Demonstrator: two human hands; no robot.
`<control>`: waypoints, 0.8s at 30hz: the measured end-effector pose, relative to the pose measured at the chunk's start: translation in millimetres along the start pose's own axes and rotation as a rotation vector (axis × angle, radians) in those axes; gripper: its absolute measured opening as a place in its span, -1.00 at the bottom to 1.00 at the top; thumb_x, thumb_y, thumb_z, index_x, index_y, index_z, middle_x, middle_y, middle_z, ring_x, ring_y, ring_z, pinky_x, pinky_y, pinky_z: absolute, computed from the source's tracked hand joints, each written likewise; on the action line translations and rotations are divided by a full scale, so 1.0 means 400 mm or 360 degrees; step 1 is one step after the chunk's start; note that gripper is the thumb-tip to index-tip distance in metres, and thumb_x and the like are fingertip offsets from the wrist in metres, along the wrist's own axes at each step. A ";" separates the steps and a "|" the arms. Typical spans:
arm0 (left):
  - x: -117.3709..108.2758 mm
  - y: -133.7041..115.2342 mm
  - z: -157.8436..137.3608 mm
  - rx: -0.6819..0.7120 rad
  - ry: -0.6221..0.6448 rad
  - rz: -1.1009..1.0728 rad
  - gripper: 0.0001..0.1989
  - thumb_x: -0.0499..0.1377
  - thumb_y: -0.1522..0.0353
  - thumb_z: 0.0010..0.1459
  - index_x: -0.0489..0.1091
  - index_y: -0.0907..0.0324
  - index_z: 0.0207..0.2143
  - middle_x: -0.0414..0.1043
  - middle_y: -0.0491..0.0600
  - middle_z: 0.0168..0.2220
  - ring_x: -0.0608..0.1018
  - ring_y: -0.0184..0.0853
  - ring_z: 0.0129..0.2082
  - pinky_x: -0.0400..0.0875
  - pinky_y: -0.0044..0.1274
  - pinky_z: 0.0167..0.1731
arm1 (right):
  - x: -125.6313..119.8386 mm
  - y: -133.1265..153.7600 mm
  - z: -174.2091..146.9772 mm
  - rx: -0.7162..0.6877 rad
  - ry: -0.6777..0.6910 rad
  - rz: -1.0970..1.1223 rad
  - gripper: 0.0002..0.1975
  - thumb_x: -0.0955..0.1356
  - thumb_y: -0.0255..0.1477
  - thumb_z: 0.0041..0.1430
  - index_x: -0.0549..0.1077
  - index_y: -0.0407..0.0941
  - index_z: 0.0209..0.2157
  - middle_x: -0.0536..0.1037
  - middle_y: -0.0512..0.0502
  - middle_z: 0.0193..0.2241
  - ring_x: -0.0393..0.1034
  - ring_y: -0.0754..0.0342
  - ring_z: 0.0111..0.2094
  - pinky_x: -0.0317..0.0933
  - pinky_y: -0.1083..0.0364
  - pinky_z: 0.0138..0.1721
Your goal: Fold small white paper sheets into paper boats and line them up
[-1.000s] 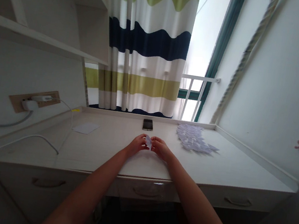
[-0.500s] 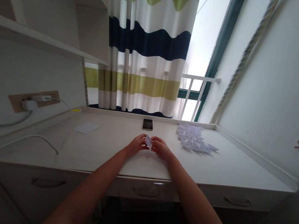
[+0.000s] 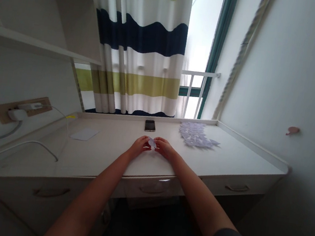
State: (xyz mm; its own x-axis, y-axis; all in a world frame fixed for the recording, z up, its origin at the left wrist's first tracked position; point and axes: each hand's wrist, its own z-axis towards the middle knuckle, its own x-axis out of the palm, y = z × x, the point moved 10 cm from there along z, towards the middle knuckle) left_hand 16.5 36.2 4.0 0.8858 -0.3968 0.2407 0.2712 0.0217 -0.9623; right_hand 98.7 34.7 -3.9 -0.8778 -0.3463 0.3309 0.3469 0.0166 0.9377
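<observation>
Between my two hands, just above the white desk (image 3: 110,154), is a small piece of folded white paper (image 3: 151,143). My left hand (image 3: 140,145) pinches its left side, and my right hand (image 3: 163,147) grips the right side. The exact folds are too small to make out. To the right lies a spread of many small folded paper pieces (image 3: 196,135) in overlapping rows. A few flat sheets of white paper (image 3: 84,134) rest on the desk to the left.
A dark phone (image 3: 150,125) lies beyond my hands. White cables run from the wall socket (image 3: 22,109) over the desk's left side. Shelves (image 3: 38,45) overhang the left; a striped curtain (image 3: 142,64) hangs behind. Drawers (image 3: 149,189) sit under the front edge.
The camera view has turned slightly to the right and tilted. The folded paper has been turned a little between my fingers; both hands still hold it.
</observation>
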 end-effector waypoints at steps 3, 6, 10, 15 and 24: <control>-0.008 0.003 0.004 0.0004 -0.0024 0.0008 -0.80 0.17 0.30 -0.13 0.26 0.22 -0.45 0.33 -0.10 -0.52 0.41 -0.45 -0.53 0.35 -0.51 -0.42 | 0.003 0.000 -0.003 0.0007 0.0015 0.0031 -0.80 0.41 -0.39 -0.22 0.35 -0.12 -0.48 0.39 0.08 -0.58 0.29 0.24 -0.57 0.15 0.23 -0.55; -0.024 -0.001 0.006 0.0022 -0.0089 0.0001 -0.82 0.16 0.32 -0.11 0.27 0.23 -0.44 0.36 -0.08 -0.51 0.43 -0.43 -0.51 0.35 -0.52 -0.42 | 0.003 0.002 -0.005 0.0009 0.0036 0.0030 -0.77 0.41 -0.35 -0.20 0.34 -0.12 -0.45 0.43 0.04 -0.53 0.37 0.18 -0.55 0.24 0.18 -0.50; -0.050 -0.010 0.009 0.0023 -0.0214 0.0016 -0.81 0.18 0.33 -0.11 0.28 0.24 -0.42 0.39 -0.05 -0.50 0.47 -0.40 -0.49 0.36 -0.51 -0.40 | -0.017 0.006 -0.003 0.0036 -0.0016 -0.0044 -0.77 0.41 -0.37 -0.17 0.34 -0.15 -0.44 0.47 -0.03 -0.52 0.41 0.14 -0.52 0.29 0.15 -0.45; -0.054 -0.020 0.019 0.0001 -0.0242 0.0083 -0.78 0.21 0.35 -0.14 0.27 0.24 -0.42 0.42 -0.02 -0.46 0.49 -0.37 -0.46 0.37 -0.48 -0.37 | -0.048 0.026 -0.006 0.0006 -0.0131 -0.0080 -0.80 0.43 -0.48 -0.23 0.37 -0.17 -0.48 0.50 -0.06 -0.56 0.42 0.13 -0.49 0.31 0.13 -0.36; 0.012 -0.012 0.056 -0.0092 -0.0151 0.0247 -0.74 0.24 0.30 -0.17 0.29 0.26 -0.44 0.43 0.02 -0.54 0.50 -0.30 -0.44 0.37 -0.43 -0.36 | -0.132 0.070 -0.032 -0.0020 -0.0360 -0.0173 -0.87 0.43 -0.49 -0.23 0.43 -0.21 -0.55 0.48 -0.09 -0.62 0.40 0.13 -0.55 0.32 0.12 -0.42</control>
State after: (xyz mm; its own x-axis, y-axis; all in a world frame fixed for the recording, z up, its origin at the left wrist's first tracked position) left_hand 28.0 54.6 12.8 0.9475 -0.3047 0.0972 0.1091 0.0222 -0.9938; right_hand 159.0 41.2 3.7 -0.9612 -0.1266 0.2450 0.2495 -0.0214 0.9681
